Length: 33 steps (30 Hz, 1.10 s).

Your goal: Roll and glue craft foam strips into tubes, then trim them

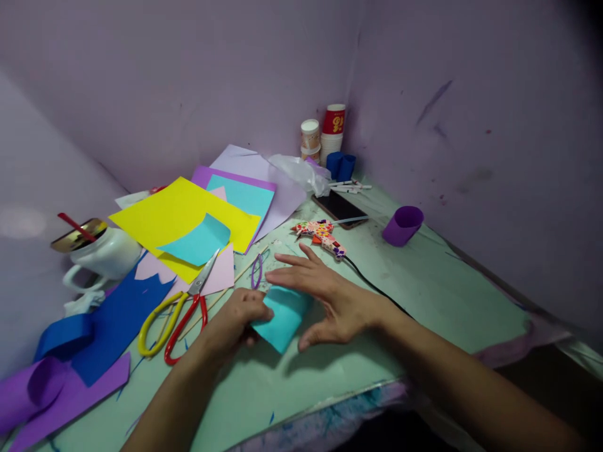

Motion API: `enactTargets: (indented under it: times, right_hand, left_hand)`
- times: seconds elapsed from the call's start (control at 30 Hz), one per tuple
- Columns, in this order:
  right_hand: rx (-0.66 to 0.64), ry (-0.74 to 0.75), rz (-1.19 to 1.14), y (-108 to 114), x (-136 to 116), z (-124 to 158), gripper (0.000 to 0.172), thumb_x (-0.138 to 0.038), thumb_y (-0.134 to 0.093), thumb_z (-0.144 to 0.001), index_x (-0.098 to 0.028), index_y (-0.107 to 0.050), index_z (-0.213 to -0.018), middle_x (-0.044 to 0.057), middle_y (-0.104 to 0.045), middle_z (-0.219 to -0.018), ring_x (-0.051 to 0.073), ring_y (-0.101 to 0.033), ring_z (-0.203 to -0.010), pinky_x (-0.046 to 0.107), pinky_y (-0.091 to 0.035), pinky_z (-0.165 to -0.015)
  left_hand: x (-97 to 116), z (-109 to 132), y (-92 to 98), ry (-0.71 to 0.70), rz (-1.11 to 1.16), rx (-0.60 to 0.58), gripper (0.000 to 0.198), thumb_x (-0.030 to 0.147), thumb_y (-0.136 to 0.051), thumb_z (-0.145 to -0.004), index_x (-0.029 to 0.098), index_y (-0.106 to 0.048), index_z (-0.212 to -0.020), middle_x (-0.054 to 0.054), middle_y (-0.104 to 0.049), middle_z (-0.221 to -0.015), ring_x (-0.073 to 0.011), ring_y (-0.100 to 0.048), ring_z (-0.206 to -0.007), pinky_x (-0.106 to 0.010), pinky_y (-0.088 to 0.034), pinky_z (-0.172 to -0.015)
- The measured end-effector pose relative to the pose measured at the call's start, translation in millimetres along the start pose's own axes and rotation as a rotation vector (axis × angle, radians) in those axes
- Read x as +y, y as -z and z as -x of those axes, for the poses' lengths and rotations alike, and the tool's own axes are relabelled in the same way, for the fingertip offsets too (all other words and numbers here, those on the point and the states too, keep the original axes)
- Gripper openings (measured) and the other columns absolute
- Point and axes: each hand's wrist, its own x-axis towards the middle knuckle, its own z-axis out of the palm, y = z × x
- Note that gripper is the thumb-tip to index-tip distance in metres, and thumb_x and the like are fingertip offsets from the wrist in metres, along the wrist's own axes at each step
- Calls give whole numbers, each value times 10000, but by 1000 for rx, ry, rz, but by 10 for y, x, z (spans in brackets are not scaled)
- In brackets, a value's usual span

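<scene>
Here, the left hand [234, 321] has its grip shut on the near left edge of the cyan paper piece [281, 317], thumb and fingers pinched together on it. The right hand [330, 298] is not clasping anything: its fingers are stretched out and apart, laid over the far and right side of the same piece, with the thumb down on the surface [424, 282] by the piece's lower right corner. The piece sits between the two hands, curved up rather than flat, near the front edge of the pale green surface.

Just left of the left hand lie scissors [175, 319] with one yellow and one red handle, blades pointing away. A small purple ring [256, 270] lies just beyond the fingertips of the right hand. Further back is a glue gun [323, 236] covered in a bright pattern, its black cord [372, 287] running past the right wrist. A yellow sheet [174, 216] lies to the left among other coloured sheets, with blue paper [113, 320] nearer the front. A purple cup [402, 225] lies tipped on the right, a dark phone [340, 208] behind the glue gun. In the corner a red cup [334, 119] tops a white stack; it bears a yellow mark, too small to read.
</scene>
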Motion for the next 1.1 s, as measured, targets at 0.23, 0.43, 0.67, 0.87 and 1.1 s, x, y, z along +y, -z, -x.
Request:
enactTargets:
  times: [0.23, 0.43, 0.67, 0.87, 1.1]
  right_hand:
    - [-57, -112, -10, -155, 22, -1, 630, -356, -725, -714, -200, -496, -1279, 88, -664, -1108, 243, -604, -999, 461, -275, -1035]
    - [172, -642, -174, -181, 23, -74, 317, -393, -773, -616, -157, -645, -785, -5, -601, -681, 158, -543, -643, 246, -407, -575]
    - [138, -585, -376, -201, -3, -74, 279, -378, -755, -634, -142, -629, -713, -23, -529, -630, 115, -457, -597, 221, -364, -543]
    - [135, -607, -683, -194, 25, -53, 232, -356, -734, -661, -136, -663, -679, -20, -545, -585, 97, -468, -534, 224, -404, -539]
    - [189, -654, -867, -174, 106, -40, 371, -404, -774, -617, -118, -707, -844, 41, -659, -740, 144, -595, -641, 264, -485, -620]
  left_hand:
    - [64, 72, 13, -156, -221, -90, 214, 224, -655, -597, 161, -528, -436, 45, -414, -386, -67, -358, -380, -183, -244, -383]
    - [126, 72, 90, -376, -226, 45, 306, 390, -660, -641, 156, -628, -836, -15, -611, -749, -128, -530, -639, -221, -427, -561]
    - [9, 73, -51, -497, -504, 269, 191, 266, -614, -671, 138, -652, -807, -13, -640, -664, -128, -550, -595, -242, -457, -563]
    - [85, 242, 186, -609, -752, 367, 389, 370, -551, -763, 190, -591, -1105, -40, -682, -915, -159, -627, -754, -283, -500, -704]
    - [-244, 326, 1005, -126, -1462, 554, 479, 201, -410, -766, 52, -518, -1208, -224, -559, -1168, -354, -549, -1079, -461, -444, -862]
